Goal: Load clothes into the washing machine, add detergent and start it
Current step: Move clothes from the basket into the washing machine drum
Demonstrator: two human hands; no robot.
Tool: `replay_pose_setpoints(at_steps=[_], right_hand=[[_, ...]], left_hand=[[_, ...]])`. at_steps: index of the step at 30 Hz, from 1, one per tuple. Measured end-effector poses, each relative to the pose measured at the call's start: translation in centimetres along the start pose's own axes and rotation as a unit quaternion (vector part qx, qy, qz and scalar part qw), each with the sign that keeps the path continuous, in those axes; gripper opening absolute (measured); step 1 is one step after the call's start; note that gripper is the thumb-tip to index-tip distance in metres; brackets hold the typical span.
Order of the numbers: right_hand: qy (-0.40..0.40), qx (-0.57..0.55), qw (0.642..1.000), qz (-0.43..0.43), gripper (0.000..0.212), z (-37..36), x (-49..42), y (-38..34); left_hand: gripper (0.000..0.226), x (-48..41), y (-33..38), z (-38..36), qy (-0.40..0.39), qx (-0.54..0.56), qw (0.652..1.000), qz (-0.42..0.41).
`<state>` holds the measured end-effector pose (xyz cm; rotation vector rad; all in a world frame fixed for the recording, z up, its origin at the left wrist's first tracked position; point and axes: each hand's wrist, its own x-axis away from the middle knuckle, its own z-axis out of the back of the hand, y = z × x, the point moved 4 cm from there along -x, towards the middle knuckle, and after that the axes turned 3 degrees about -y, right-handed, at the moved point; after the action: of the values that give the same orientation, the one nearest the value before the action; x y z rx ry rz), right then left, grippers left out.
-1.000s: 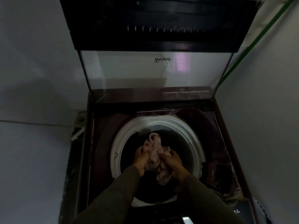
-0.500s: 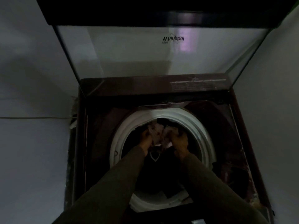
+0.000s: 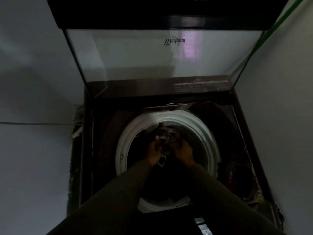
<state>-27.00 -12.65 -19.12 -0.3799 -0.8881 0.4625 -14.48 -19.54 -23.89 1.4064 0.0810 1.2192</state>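
Both hands inside the white-rimmed round drum (image 3: 208, 133) of the dark maroon top-loading washing machine (image 3: 240, 126). Left hand (image 3: 153, 150) and right hand (image 3: 183, 152) fingers clamped on a crumpled pale patterned cloth bundle (image 3: 165, 139), held low, probably for pushing down among the load.

Compared with a second ago, I find both hands deeper in the drum (image 3: 210, 141). The left hand (image 3: 153, 150) and right hand (image 3: 183, 152) now sit below the white rim, their grip closed on the bundled garment (image 3: 166, 139). It reads dark in shadow, no longer pale pink. The sleeves (image 3: 218, 189) extend further in.
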Motion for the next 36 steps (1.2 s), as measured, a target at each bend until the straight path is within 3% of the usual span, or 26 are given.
replay_pose_setpoints(at_steps=[4,8,9,12,16,19,23,29,34,36], right_hand=[[-0.010,0.030,0.997,0.072,0.048,0.5,3.6,-0.2],[0.007,0.163,0.978,0.127,0.094,1.2,5.8,1.6],[0.006,0.194,0.973,0.122,0.096,1.6,6.8,1.6],[0.055,0.257,0.954,0.142,0.075,3.3,9.4,1.6],[0.117,0.302,0.930,0.175,0.084,5.8,12.2,2.4],[0.171,0.302,0.918,0.192,0.077,7.7,14.9,3.3],[0.222,0.315,0.907,0.168,0.073,10.5,18.0,5.9],[0.284,0.274,0.912,0.108,0.082,14.6,21.9,12.4],[0.294,0.228,0.926,0.066,0.083,16.7,24.1,19.5],[0.291,0.218,0.930,0.050,0.083,17.0,24.6,22.1]], left_hand=[[0.043,3.1,0.4,0.3,-0.022,-0.144,0.977,-0.153],[0.056,5.8,0.7,-0.1,-0.029,-0.241,0.942,-0.233],[0.058,6.4,1.1,-0.2,-0.021,-0.262,0.934,-0.242],[0.064,8.8,3.0,-0.6,-0.012,-0.331,0.909,-0.253],[0.060,12.3,6.2,-1.3,0.018,-0.397,0.875,-0.278],[0.053,14.4,8.5,-2.6,0.025,-0.423,0.854,-0.302],[0.064,17.1,11.1,-5.7,-0.026,-0.453,0.836,-0.309],[0.080,21.2,13.7,-12.7,-0.053,-0.461,0.798,-0.385],[0.074,24.0,13.9,-19.5,-0.057,-0.531,0.726,-0.433],[0.073,24.9,13.8,-21.6,-0.064,-0.544,0.713,-0.438]])
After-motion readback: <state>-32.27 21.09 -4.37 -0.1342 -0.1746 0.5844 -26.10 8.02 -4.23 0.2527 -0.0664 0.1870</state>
